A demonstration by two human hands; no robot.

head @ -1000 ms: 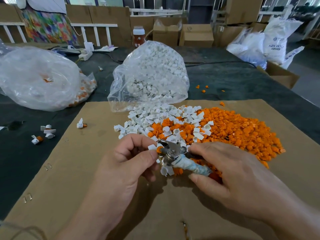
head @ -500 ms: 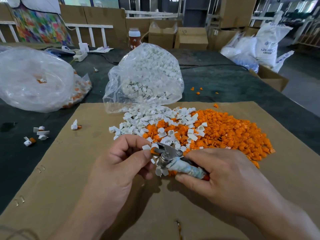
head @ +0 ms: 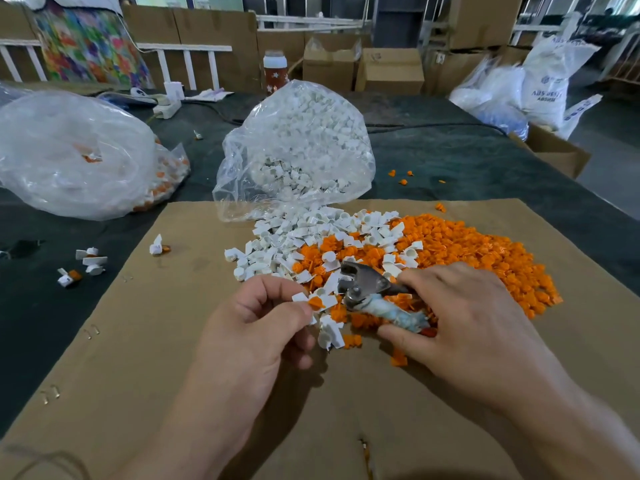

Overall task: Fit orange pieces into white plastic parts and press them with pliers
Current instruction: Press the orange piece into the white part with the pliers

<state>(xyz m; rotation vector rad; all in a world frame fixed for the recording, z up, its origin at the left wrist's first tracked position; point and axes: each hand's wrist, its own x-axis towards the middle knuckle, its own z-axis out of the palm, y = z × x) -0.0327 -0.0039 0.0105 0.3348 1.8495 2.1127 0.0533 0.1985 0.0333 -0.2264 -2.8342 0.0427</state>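
My left hand (head: 256,323) pinches a white plastic part with an orange piece in it (head: 317,302) between thumb and fingers. My right hand (head: 460,313) grips the pliers (head: 367,289) by their taped handles; the metal jaws point left and sit just right of the pinched part, apart from it. Behind both hands lies a heap of loose white parts (head: 294,240) that runs into a wide heap of orange pieces (head: 478,251) on a cardboard sheet (head: 173,341).
A clear bag of white parts (head: 298,150) stands behind the heaps. A larger clear bag (head: 69,154) lies at the left on the dark table (head: 450,157). A few fitted parts (head: 86,265) lie at the left. Boxes and sacks stand beyond the table.
The pliers' jaws have lifted off the part and moved a little to the right. My left hand still pinches the part, now free of the jaws.
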